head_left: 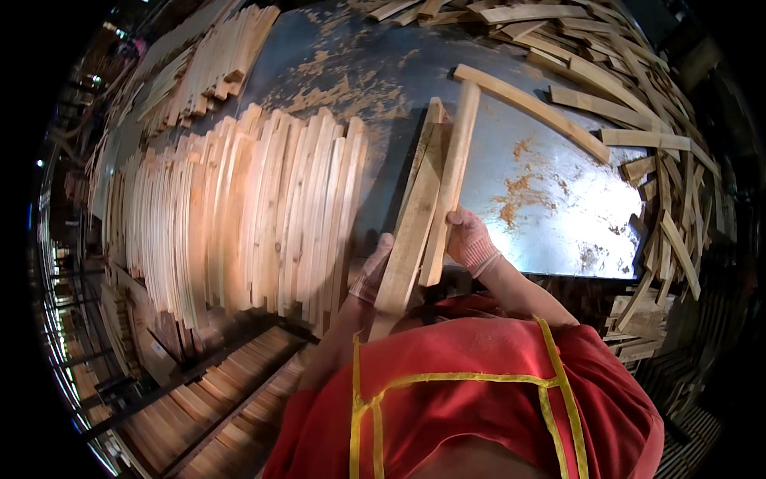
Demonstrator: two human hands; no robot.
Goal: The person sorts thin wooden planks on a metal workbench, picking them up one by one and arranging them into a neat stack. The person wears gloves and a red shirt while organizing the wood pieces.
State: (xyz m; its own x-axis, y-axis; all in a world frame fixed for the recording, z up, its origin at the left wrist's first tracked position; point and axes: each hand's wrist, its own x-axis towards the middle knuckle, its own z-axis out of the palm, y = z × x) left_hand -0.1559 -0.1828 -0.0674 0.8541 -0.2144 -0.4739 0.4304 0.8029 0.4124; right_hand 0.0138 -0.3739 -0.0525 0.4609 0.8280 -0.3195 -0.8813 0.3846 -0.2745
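A few long wooden slats [413, 227] lean together in front of my body, their far ends reaching over the metal table. My left hand [372, 270], in a pale glove, is closed against the left side of these slats near their lower ends. Wrapped round the right edge of a rounded wooden slat [459, 160] is my right hand [472, 239], gloved too. That slat's far end meets or overlaps one end of a loose slat [535, 113] lying slantwise on the table; I cannot tell whether they touch.
Left of my hands, a wide row of slats [271, 199] lies side by side, with another stack [211, 72] beyond it. Sawdust lies on the metal table [495, 215]. A jumbled heap of wood pieces [614, 88] fills the right side. More boards [207, 407] sit on a rack at lower left.
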